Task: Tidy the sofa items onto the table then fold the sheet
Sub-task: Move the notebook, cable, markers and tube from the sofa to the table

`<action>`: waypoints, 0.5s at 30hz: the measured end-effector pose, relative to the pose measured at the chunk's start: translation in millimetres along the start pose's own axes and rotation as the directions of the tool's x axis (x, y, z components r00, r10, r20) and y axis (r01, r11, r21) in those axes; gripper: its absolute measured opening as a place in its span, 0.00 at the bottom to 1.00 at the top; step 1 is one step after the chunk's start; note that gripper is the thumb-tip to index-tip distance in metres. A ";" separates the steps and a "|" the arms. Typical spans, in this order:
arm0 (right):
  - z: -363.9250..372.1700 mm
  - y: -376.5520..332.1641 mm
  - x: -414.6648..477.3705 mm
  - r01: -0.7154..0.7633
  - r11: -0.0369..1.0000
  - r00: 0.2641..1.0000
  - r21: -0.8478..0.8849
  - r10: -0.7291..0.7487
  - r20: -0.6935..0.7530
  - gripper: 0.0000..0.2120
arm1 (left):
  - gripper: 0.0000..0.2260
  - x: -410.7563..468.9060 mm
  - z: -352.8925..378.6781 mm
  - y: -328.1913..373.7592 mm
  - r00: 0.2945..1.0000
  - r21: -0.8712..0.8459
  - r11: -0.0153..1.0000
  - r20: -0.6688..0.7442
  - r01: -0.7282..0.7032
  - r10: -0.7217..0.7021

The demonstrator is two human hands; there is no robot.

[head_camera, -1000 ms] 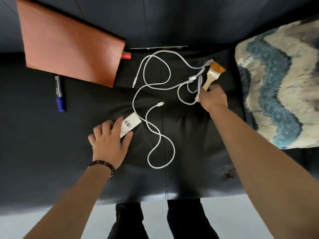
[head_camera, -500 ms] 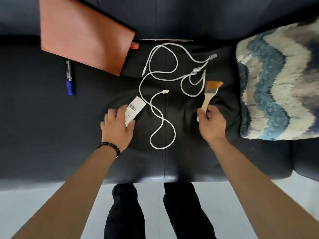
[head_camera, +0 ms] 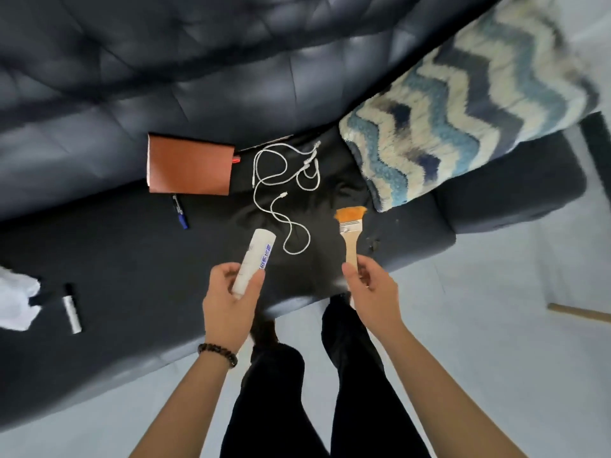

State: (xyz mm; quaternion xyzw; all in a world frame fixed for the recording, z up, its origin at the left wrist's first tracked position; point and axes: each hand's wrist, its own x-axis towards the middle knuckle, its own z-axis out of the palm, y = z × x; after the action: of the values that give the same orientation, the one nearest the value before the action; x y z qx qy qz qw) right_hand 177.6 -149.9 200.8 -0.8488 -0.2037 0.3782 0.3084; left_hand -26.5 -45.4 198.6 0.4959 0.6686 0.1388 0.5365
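dark sofa (head_camera: 109,246), left hand (head_camera: 227,304) grips tube (head_camera: 257,254), right hand (head_camera: 375,292) pinches brush (head_camera: 349,238) — handle end hidden

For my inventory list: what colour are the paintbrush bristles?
Orange bristles, clearest in the head view.

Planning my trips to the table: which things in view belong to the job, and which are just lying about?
Job: white tube in left hand, paintbrush in right hand, white cable, brown folder, blue pen, silver marker, white cloth, black sheet.
Lying about: zigzag cushion, wooden stick on floor.
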 end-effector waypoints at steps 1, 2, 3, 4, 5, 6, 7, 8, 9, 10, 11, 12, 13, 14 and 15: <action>-19.0 -9.7 -22.9 -0.002 1.000 0.999 0.015 0.002 -0.035 0.05 | 0.13 -12.7 -11.9 16.4 0.999 0.009 0.999 0.026 -0.037 0.037; -37.7 -18.5 -45.4 0.001 0.999 0.998 0.036 0.002 -0.067 0.04 | 0.13 -25.0 -22.7 32.9 0.995 0.016 0.997 0.060 -0.077 0.076; -56.2 -26.2 -67.1 0.007 0.998 0.995 0.062 -0.001 -0.101 0.03 | 0.12 -36.3 -32.0 49.8 0.988 0.025 0.992 0.099 -0.121 0.118; -74.6 -32.6 -88.2 0.015 0.996 0.990 0.091 -0.002 -0.138 0.03 | 0.12 -47.4 -39.4 67.1 0.978 0.035 0.986 0.137 -0.164 0.158; -92.5 -37.2 -109.5 0.023 0.992 0.983 0.122 -0.001 -0.181 0.04 | 0.12 -58.8 -44.7 84.0 0.964 0.044 0.977 0.175 -0.210 0.200; -110.3 -39.6 -130.3 0.039 0.988 0.973 0.152 -0.002 -0.231 0.05 | 0.12 -70.3 -47.0 100.2 0.946 0.053 0.964 0.211 -0.262 0.246; -128.0 -39.7 -150.5 0.057 0.982 0.959 0.180 -0.004 -0.283 0.06 | 0.12 -83.1 -46.2 115.3 0.924 0.058 0.947 0.246 -0.316 0.293; -145.1 -38.0 -169.7 0.075 0.974 0.941 0.213 0.001 -0.338 0.06 | 0.13 -96.8 -42.5 129.7 0.896 0.058 0.926 0.280 -0.373 0.344; -161.9 -34.0 -188.5 0.091 0.966 0.919 0.242 0.012 -0.394 0.06 | 0.13 -111.8 -35.4 143.2 0.862 0.053 0.899 0.315 -0.435 0.398; -178.0 -27.4 -207.2 0.107 0.958 0.893 0.264 0.024 -0.449 0.06 | 0.14 -128.9 -25.9 155.3 0.822 0.045 0.868 0.350 -0.494 0.450; -193.3 -18.3 -226.2 0.123 0.952 0.865 0.282 0.037 -0.501 0.06 | 0.16 -148.4 -13.9 166.2 0.777 0.031 0.835 0.387 -0.550 0.497; -207.2 -8.0 -244.1 0.136 0.944 0.836 0.301 0.053 -0.545 0.07 | 0.17 -169.0 -0.6 176.0 0.730 0.013 0.802 0.421 -0.598 0.538; -220.0 4.0 -261.4 0.148 0.934 0.809 0.325 0.075 -0.583 0.07 | 0.18 -190.8 14.2 183.6 0.683 -0.005 0.768 0.453 -0.640 0.572; -232.4 19.2 -280.0 0.158 0.922 0.779 0.352 0.102 -0.618 0.08 | 0.19 -215.0 31.4 188.7 0.633 -0.025 0.734 0.486 -0.679 0.602; -244.0 36.6 -298.9 0.166 0.910 0.749 0.380 0.135 -0.649 0.08 | 0.19 -240.9 50.1 190.8 0.581 -0.053 0.701 0.516 -0.711 0.629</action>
State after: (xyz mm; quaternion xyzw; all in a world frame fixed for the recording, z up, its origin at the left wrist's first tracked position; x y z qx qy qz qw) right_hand 180.4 -439.8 458.1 -0.8399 -0.0032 0.0841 0.5362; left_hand 98.2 -168.7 455.8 0.7708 0.2776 0.1448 0.5549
